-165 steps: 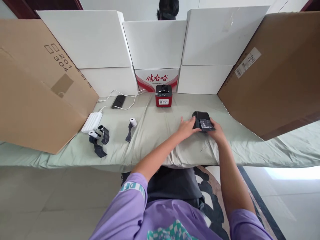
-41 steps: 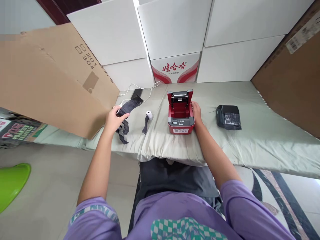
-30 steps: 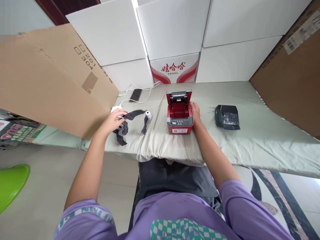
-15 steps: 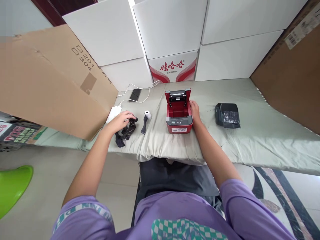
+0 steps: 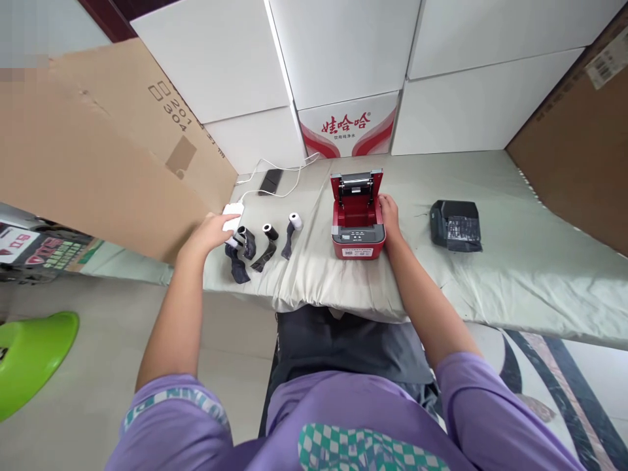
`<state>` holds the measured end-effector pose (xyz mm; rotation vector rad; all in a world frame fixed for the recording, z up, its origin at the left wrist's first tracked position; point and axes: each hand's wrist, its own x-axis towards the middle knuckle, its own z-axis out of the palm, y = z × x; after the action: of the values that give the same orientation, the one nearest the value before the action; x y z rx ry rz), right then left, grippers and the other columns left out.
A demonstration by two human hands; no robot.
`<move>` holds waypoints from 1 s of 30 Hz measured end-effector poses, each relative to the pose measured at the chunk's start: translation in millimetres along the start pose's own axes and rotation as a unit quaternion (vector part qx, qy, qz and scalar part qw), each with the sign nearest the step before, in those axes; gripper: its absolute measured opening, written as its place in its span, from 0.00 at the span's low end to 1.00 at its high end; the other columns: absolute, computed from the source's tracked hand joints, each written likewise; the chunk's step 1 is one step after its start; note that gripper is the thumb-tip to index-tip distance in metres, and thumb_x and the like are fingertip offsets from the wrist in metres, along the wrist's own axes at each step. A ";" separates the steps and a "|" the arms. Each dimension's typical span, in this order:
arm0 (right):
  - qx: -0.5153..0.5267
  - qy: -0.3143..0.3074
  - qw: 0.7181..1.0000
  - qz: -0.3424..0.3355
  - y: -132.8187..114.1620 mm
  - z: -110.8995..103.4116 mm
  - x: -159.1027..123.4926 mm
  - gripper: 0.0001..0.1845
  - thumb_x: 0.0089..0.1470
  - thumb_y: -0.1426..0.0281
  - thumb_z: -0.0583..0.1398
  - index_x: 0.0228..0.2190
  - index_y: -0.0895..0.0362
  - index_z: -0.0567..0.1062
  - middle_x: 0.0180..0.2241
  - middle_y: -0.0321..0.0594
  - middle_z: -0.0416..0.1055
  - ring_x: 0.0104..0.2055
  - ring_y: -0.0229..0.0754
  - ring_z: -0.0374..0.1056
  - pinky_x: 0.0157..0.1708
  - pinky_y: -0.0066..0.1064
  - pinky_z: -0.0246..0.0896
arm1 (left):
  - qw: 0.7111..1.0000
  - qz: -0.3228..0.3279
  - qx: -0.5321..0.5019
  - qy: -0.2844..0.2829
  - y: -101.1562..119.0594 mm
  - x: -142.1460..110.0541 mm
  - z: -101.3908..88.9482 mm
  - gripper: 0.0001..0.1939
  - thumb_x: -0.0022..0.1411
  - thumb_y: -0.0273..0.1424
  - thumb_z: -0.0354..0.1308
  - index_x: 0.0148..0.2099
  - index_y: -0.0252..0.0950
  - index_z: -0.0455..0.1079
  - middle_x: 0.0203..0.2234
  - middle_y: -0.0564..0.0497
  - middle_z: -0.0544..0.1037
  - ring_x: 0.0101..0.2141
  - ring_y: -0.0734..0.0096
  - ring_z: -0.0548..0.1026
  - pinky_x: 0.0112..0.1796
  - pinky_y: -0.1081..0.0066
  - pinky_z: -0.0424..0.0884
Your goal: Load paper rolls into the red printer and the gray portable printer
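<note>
A red receipt printer (image 5: 358, 243) stands on the pale green cloth with its lid open and its paper bay empty. My right hand (image 5: 390, 216) holds its right side, fingers curled against the casing. Three small paper rolls with dark, unwound strips lie to its left: one roll (image 5: 294, 220) nearest the printer, a middle roll (image 5: 269, 231), and a leftmost roll (image 5: 244, 241). My left hand (image 5: 210, 234) is closed on the leftmost roll's end, close to a white power bank (image 5: 234, 210).
A black printer (image 5: 456, 226) lies right of the red one. A dark phone (image 5: 271, 181) and white cable (image 5: 275, 171) sit at the back left. Cardboard sheets (image 5: 112, 150) and white boxes (image 5: 343, 52) wall in the table (image 5: 515, 275). A green object (image 5: 29, 353) lies on the floor.
The red printer came forward and its lid was opened; the black printer was left at the right. My left hand set one roll down as the middle one and drew back left.
</note>
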<state>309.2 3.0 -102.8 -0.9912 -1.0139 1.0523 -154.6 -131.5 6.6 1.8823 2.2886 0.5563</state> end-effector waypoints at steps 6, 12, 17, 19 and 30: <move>-0.012 0.001 1.000 0.003 -0.6 -0.7 0.4 0.13 0.60 0.56 0.58 0.32 0.52 0.74 0.36 0.36 0.75 0.44 0.43 0.70 0.50 0.35 0.67 | 0.995 0.017 0.072 -0.060 -7.0 1.5 27.2 0.28 0.52 0.41 0.62 0.56 0.43 0.80 0.40 0.43 0.78 0.41 0.53 0.76 0.47 0.61 0.71; -0.012 0.004 1.000 0.003 -2.5 0.9 -1.3 0.16 0.59 0.53 0.58 0.32 0.52 0.72 0.35 0.36 0.74 0.43 0.43 0.69 0.48 0.35 0.67 | 0.999 0.042 -0.022 0.002 13.1 -6.5 18.7 0.25 0.56 0.38 0.60 0.55 0.41 0.79 0.49 0.44 0.80 0.46 0.55 0.77 0.51 0.61 0.71; -0.020 0.004 1.000 0.008 -1.6 0.4 -0.2 0.14 0.59 0.54 0.58 0.31 0.52 0.72 0.35 0.36 0.75 0.44 0.43 0.69 0.49 0.34 0.67 | 0.979 0.139 -0.136 0.056 88.8 -31.5 -2.2 0.28 0.60 0.37 0.60 0.63 0.41 0.72 0.51 0.46 0.77 0.49 0.61 0.77 0.55 0.62 0.73; -0.015 0.005 1.000 0.007 -1.4 0.0 -0.2 0.13 0.59 0.56 0.58 0.31 0.52 0.73 0.35 0.36 0.75 0.44 0.43 0.70 0.49 0.34 0.67 | 0.968 0.186 -0.162 0.038 133.8 -41.3 -2.3 0.34 0.61 0.36 0.63 0.68 0.42 0.65 0.51 0.47 0.78 0.49 0.62 0.78 0.56 0.61 0.73; -0.006 0.009 0.999 0.032 -4.0 2.9 0.5 0.14 0.58 0.55 0.58 0.31 0.52 0.72 0.33 0.34 0.74 0.41 0.41 0.70 0.49 0.35 0.68 | 0.909 0.377 -0.083 -0.160 287.7 15.2 103.9 0.15 0.63 0.26 0.61 0.52 0.36 0.79 0.47 0.44 0.84 0.47 0.59 0.81 0.50 0.63 0.74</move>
<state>307.3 3.1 -98.3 -1.0461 -0.9809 1.0891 140.8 -51.2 15.6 2.5000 1.2222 0.4399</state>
